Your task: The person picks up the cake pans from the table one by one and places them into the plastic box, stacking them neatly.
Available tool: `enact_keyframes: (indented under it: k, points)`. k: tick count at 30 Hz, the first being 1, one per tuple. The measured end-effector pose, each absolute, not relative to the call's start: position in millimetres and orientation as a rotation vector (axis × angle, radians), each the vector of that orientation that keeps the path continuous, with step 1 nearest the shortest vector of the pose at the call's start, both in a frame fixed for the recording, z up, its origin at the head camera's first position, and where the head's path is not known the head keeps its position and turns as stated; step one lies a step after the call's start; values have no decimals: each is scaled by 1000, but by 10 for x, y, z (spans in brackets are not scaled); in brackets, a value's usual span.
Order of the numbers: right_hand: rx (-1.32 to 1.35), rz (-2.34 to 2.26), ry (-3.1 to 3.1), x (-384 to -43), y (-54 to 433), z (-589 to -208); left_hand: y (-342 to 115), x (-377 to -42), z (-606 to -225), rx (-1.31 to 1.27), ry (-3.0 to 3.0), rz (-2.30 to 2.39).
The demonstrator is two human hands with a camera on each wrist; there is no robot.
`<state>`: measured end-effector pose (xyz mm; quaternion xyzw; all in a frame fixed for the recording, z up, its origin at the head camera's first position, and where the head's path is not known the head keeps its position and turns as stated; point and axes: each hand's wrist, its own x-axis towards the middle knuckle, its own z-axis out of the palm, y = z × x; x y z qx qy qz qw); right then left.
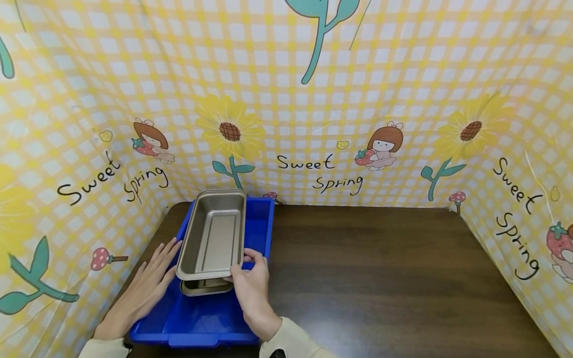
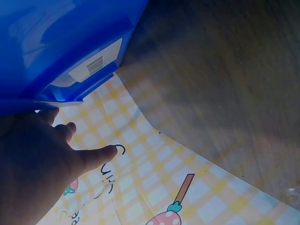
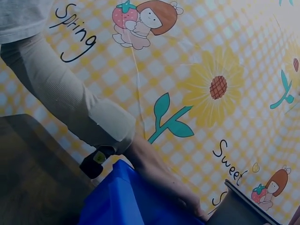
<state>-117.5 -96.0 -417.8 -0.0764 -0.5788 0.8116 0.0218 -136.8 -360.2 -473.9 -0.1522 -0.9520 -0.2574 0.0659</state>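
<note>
A rectangular metal loaf pan (image 1: 219, 238) is held tilted over the blue plastic bin (image 1: 192, 318). My right hand (image 1: 252, 283) pinches the pan's near right corner, thumb on the rim. Under it a second loaf pan (image 1: 207, 287) shows only its near end; the rest is covered. Whether the right fingers also touch the lower pan I cannot tell. My left hand (image 1: 154, 276) lies along the bin's left side with its fingers extended. In the left wrist view, that hand (image 2: 42, 159) is against the bin's outer wall (image 2: 28, 56). The right wrist view catches part of a pan (image 3: 241, 211).
The bin stands at the left of a dark brown wooden table (image 1: 380, 278). A yellow checked cloth (image 1: 304, 109) with printed flowers and lettering hangs around the back and sides. A barcode label (image 2: 96, 62) is on the bin's outside.
</note>
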Motion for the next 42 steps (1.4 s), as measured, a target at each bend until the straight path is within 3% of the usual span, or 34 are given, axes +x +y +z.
enact_keyframes:
  k: [42]
  points:
    - [-360,2465,-1886,-1287,-1202,-4501,-3614,-1367,-4730,-468,-2870,-807]
